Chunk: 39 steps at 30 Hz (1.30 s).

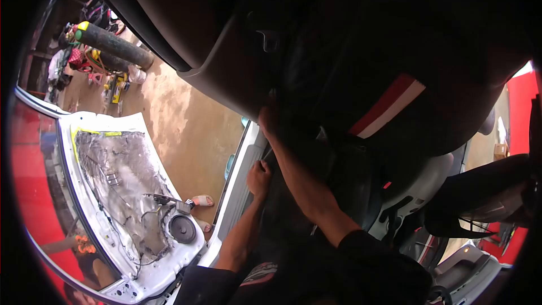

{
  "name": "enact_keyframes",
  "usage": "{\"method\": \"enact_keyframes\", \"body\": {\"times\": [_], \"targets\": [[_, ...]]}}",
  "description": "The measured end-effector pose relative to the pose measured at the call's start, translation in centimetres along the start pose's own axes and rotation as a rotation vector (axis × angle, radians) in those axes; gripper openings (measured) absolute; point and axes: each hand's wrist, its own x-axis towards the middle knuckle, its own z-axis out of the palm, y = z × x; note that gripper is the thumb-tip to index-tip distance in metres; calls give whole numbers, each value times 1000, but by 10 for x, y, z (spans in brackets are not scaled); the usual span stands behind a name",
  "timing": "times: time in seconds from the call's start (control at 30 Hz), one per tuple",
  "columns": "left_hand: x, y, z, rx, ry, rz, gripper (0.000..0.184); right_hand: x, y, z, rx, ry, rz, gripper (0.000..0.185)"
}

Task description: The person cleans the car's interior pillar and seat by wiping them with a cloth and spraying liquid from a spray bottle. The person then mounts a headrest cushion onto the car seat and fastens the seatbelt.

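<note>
My left hand (259, 178) is curled into a fist beside the light grey door sill (247, 155) of a car. Whatever its fingers hold, if anything, I cannot make out. Further up, my right hand (267, 120) reaches to the lower edge of a dark grey trim panel (223, 82). Deep shadow hides its fingers, so their grip does not show. A metal loop (270, 40) sits on the dark interior above that hand. To the right, a red and white stripe (389, 107) crosses a dark surface.
An open white car door (84, 164) with its inner lining off stands at left, its round speaker (183, 229) exposed. A sandalled foot (201, 200) shows beside it. Gas cylinders (113, 45) lie beyond on the brown floor (186, 118). The opposite door (468, 268) is at lower right.
</note>
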Motion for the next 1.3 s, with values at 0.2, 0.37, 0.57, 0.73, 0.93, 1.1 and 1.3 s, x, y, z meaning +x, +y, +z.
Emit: {"method": "enact_keyframes", "body": {"times": [0.2, 0.37, 0.57, 0.73, 0.93, 1.1, 1.3], "targets": [[-5, 7, -6, -11, -5, -22, 37, -34, -50, 10, -390, 369, -554, 47], [-1, 1, 3, -1, -17, -48, 40, -6, 50, 36, -78, 383, -264, 41], [0, 3, -1, -1, -71, -83, 39, -35, -20, 28, -221, 310, -295, 48], [-6, 3, -10, -94, -79, -9, 38, -61, -26, 48, -394, 512, -353, 62], [-2, 0, -2, -57, -68, -46, 38, -32, 89, 61, 280, 538, 210, 51], [-3, 4, -1, -26, -45, -66, 38, -35, 63, 32, 1033, 179, 918, 47], [-1, -7, 0, -42, -129, -33, 37, -30, 20, 48, 1455, 67, 890, 43]]}}
